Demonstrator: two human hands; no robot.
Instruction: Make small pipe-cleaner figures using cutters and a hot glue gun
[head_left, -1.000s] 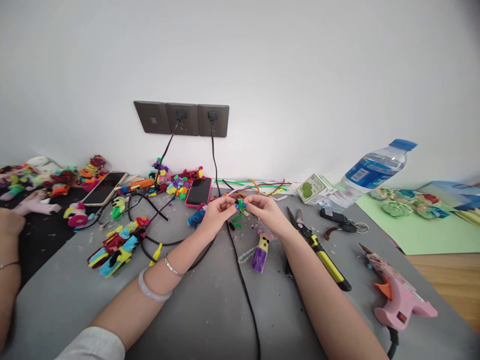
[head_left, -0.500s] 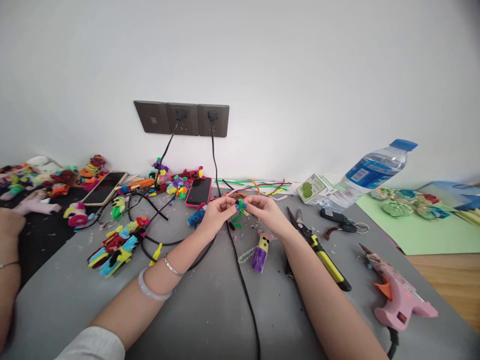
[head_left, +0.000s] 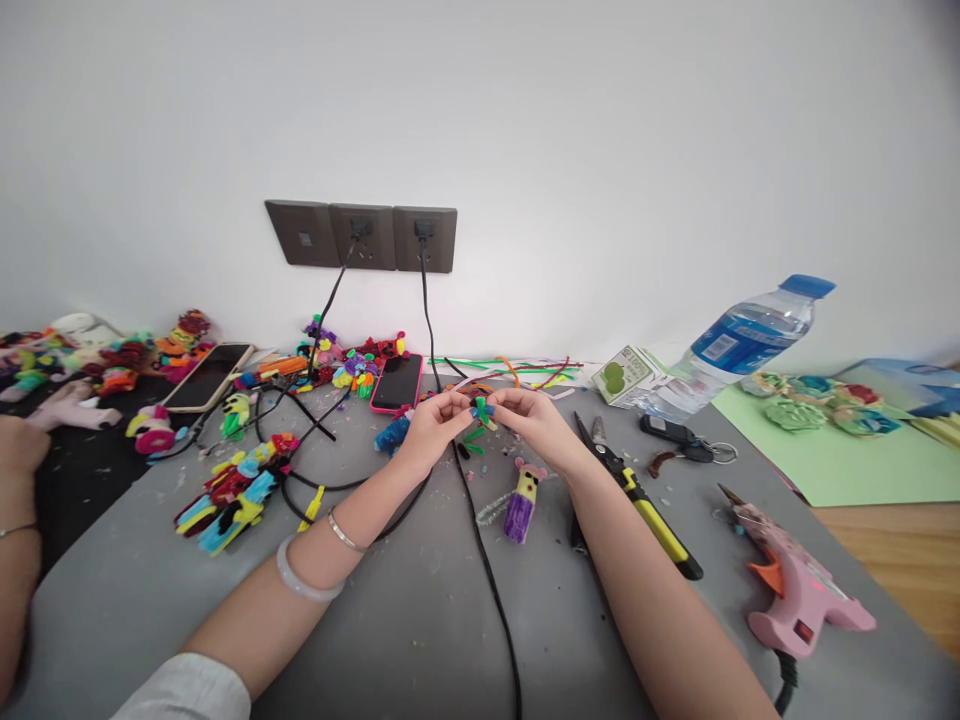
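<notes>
Over the middle of the grey table, my left hand (head_left: 439, 425) and my right hand (head_left: 529, 424) meet fingertip to fingertip. Between them they pinch a small green and blue fuzzy piece (head_left: 482, 408), partly covered by the fingers. Below it, a green pipe-cleaner bit (head_left: 473, 437) lies on the table. A small purple and yellow figure with pink ears (head_left: 523, 502) lies nearer, beneath my right wrist. Beside my left hand is a blue fuzzy piece (head_left: 392, 434).
Pliers (head_left: 652, 520), keys (head_left: 697, 450), a tilted bottle (head_left: 742, 340) and a pink glue gun (head_left: 802, 600) are right. Colorful figures (head_left: 232, 490), phones (head_left: 397, 383) and cables (head_left: 491, 580) lie left and centre. Another person's arm (head_left: 19, 540) is at far left.
</notes>
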